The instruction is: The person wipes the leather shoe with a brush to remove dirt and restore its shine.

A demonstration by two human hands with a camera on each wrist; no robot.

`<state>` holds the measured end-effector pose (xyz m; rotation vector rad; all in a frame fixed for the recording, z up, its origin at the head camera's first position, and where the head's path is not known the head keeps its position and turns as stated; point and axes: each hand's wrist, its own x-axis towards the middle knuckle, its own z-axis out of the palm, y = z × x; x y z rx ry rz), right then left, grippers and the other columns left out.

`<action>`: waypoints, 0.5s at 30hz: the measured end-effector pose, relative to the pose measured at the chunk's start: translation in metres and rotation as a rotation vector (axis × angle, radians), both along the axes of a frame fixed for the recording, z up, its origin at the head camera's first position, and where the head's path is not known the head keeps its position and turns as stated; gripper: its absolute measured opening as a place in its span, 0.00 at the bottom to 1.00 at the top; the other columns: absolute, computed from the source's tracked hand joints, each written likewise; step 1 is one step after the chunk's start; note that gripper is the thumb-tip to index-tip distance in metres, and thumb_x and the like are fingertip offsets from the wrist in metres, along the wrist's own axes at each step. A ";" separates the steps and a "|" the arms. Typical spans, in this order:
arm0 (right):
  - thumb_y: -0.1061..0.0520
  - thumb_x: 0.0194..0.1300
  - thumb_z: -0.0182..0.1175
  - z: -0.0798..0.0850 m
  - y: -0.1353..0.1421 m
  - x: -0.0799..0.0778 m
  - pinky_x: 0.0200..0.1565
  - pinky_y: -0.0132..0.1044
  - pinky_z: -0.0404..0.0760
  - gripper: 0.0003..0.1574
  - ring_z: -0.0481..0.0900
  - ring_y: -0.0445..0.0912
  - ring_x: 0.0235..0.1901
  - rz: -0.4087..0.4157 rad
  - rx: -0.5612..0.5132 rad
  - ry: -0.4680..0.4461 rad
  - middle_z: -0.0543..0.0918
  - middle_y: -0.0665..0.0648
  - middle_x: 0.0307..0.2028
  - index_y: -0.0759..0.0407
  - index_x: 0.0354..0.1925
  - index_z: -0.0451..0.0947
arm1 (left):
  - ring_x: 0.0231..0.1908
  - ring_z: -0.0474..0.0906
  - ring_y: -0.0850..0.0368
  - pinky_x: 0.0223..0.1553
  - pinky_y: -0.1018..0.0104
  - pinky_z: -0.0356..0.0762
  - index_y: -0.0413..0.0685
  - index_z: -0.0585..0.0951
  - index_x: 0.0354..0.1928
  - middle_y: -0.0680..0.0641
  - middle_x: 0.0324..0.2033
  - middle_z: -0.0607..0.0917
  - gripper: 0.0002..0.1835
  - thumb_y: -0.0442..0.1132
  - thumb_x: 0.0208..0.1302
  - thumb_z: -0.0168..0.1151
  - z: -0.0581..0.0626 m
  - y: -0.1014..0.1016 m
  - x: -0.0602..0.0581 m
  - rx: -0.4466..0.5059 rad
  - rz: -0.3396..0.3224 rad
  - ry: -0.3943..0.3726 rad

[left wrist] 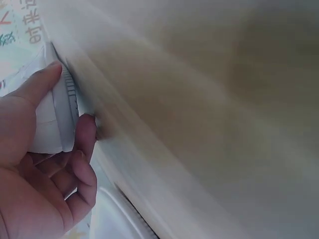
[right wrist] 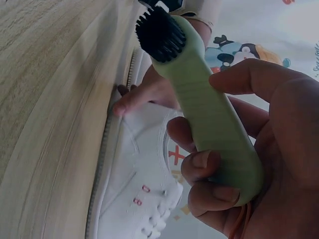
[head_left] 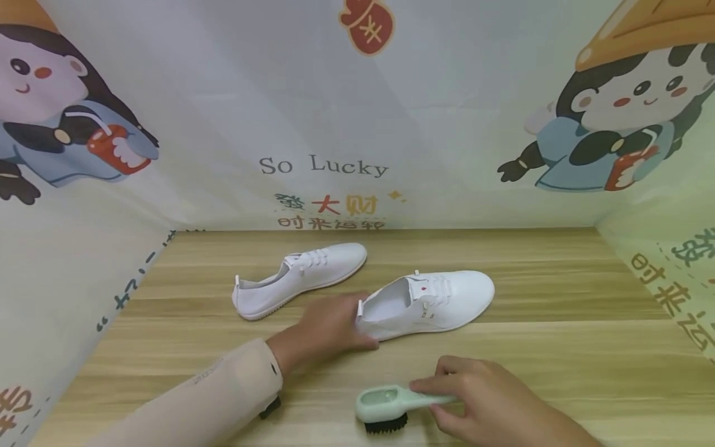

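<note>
The person's left grip [head_left: 329, 326] is clamped on the heel of the near white shoe [head_left: 447, 313], thumb along the side nearer the person and other fingers curled round the far side. From that grip the shoe stretches off to the right, opening upward, toe pointing away from the heel. Just beyond the left grip and towards its left, the other white shoe [head_left: 304, 276] lies on the wood-grain desk [head_left: 558, 354], its toe also to the right. The right grip [head_left: 483, 397] is closed round the handle of a pale green brush [head_left: 385, 400], whose head sticks out to the left of the fingers, hollow side up and black bristles [head_left: 386, 424] down. An orange cord [right wrist: 241, 219] hangs by the handle's end, close to the right palm
</note>
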<state>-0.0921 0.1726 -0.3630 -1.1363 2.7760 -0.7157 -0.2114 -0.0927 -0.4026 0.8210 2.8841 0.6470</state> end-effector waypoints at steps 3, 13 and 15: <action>0.52 0.63 0.66 0.000 0.000 -0.001 0.30 0.25 0.72 0.19 0.66 0.29 0.27 0.003 0.028 -0.026 0.76 0.39 0.33 0.44 0.53 0.85 | 0.29 0.76 0.62 0.26 0.65 0.71 0.58 0.81 0.53 0.58 0.32 0.83 0.34 0.60 0.42 0.80 0.002 0.012 -0.005 -0.016 0.005 -0.004; 0.52 0.61 0.67 -0.001 0.002 0.000 0.30 0.26 0.71 0.18 0.66 0.29 0.26 0.011 0.064 -0.027 0.74 0.39 0.32 0.44 0.52 0.86 | 0.24 0.71 0.61 0.22 0.65 0.69 0.53 0.80 0.35 0.55 0.28 0.79 0.30 0.66 0.41 0.78 -0.002 0.051 -0.026 -0.064 0.017 0.006; 0.52 0.61 0.67 -0.001 0.002 0.000 0.30 0.26 0.71 0.18 0.66 0.29 0.26 0.009 0.069 -0.029 0.75 0.39 0.33 0.44 0.51 0.86 | 0.24 0.71 0.60 0.22 0.65 0.69 0.53 0.79 0.34 0.54 0.28 0.78 0.31 0.68 0.41 0.77 -0.004 0.058 -0.030 -0.077 0.024 0.018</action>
